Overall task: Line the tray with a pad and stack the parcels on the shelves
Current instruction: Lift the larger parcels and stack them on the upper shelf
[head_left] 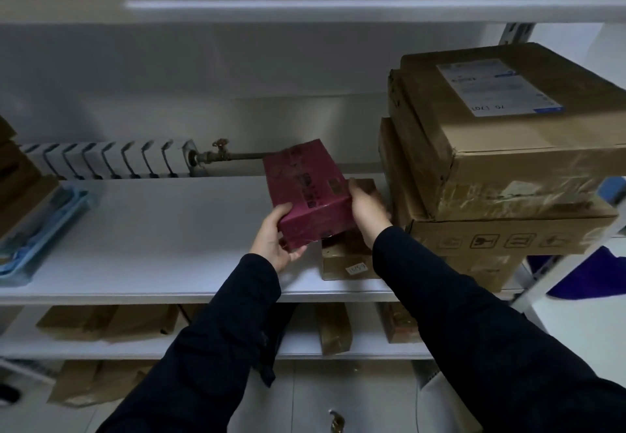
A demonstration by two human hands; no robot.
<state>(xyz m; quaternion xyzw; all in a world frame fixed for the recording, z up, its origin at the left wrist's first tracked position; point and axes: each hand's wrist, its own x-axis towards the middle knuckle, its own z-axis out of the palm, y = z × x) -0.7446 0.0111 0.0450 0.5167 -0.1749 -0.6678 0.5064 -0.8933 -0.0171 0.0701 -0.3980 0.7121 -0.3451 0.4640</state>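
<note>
A dark red parcel (306, 188) hangs tilted just above the white middle shelf (162, 229). My left hand (272, 239) grips its near left corner from below. My right hand (367, 209) holds its right side. Under the red parcel lies a small brown parcel (349, 259) with a white sticker, flat on the shelf. To the right stands a stack of large cardboard boxes (501, 168), the top one carrying a shipping label. A blue tray (40, 229) sits at the shelf's left end, partly under brown boxes.
A white radiator (108, 161) with a valve and pipe runs behind the shelf. The lower shelf (203, 348) holds several brown parcels, and more lie below it. The shelf frame's upright post (515, 34) rises at the right, with a purple object beyond it.
</note>
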